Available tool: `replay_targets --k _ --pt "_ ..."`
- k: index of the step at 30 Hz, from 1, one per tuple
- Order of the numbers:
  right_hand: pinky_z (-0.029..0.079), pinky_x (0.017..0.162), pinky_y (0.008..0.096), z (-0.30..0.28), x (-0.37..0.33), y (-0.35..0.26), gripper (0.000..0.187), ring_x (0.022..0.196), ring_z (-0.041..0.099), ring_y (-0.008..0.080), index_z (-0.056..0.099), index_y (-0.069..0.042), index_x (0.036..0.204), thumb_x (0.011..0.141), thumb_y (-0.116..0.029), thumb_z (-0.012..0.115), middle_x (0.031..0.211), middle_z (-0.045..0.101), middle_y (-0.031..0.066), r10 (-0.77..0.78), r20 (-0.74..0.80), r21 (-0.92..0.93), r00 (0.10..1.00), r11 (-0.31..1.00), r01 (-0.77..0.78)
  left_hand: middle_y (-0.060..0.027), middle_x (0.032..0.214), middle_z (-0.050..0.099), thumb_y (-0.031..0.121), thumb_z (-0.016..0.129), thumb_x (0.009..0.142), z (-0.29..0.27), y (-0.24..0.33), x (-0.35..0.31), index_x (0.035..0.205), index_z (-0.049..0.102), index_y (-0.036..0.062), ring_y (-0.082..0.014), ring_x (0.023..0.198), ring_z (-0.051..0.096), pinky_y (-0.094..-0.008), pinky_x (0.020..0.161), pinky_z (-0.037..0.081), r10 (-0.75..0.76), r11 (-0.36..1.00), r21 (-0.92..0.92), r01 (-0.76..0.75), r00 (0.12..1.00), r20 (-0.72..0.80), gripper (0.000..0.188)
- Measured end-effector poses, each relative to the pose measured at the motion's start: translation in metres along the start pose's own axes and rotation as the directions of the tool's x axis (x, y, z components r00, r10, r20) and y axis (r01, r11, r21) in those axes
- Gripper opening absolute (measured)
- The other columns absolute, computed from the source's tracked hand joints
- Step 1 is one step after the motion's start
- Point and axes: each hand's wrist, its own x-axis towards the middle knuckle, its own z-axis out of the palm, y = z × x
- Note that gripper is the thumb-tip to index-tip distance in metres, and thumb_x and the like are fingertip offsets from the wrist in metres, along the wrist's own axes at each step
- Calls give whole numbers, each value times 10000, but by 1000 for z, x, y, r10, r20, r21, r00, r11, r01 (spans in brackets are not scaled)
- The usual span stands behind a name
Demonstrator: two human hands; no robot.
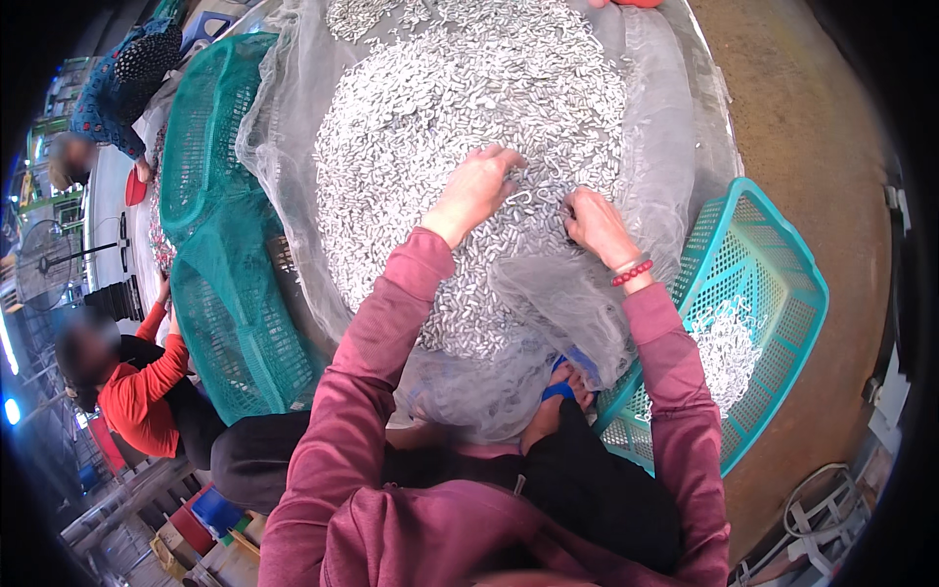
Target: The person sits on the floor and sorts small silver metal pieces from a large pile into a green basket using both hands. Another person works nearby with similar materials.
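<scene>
A wide heap of small silvery-white pieces [421,137] lies on a pale mesh net [655,127]; many are short and pellet-like, some curled like hooks. Over its middle, my left hand [474,191] has its fingers bent, thumb and fingertips apart, with nothing visible between them. My right hand [599,227], wearing a red bead bracelet [632,273] at the wrist, is pinched close to the heap's right side. Whatever its fingertips may hold is too small to make out. Several white hook-shaped pieces [521,197] lie between my hands.
A turquoise plastic basket [804,323] at the right holds white hook-shaped pieces [729,357]. Green baskets covered with net [230,323] stand left of the heap. Two other people work farther left, one in an orange top [147,396]. Bunched net [558,293] lies near my right forearm.
</scene>
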Motion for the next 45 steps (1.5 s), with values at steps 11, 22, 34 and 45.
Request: replay_targets --k 11,22,34,45 --pt "482 664 380 -44 -25 -17 168 737 635 279 730 -48 897 822 -188 677 799 651 123 112 -197 237 974 969 -64 -88 950 647 171 671 820 28 11 28 933 699 89 -269 892 633 -378 778 515 54 997 -53 -47 990 134 142" --pt "327 446 185 -72 -17 -14 187 579 483 66 555 -84 817 939 -219 600 757 553 2 48 83 969 995 -239 -69 -19 708 647 164 768 781 -32 4 -7 927 707 57 -78 644 577 -254 602 470 -296 771 -551 320 946 135 191" --pt "493 655 415 2 64 1 194 740 631 371 666 -50 859 818 -240 676 755 661 169 146 -136 129 980 983 -129 -177 780 668 255 623 883 29 3 -19 960 624 60 -351 699 650 -458 657 505 -228 972 57 228 974 -4 209" --pt "270 382 165 -65 8 -13 213 567 487 95 495 -85 796 951 -225 533 667 496 15 -81 135 977 988 -156 -146 6 761 455 227 545 939 -40 -16 -38 825 510 73 -100 632 424 -261 580 419 -402 -10 -971 238 888 222 195"
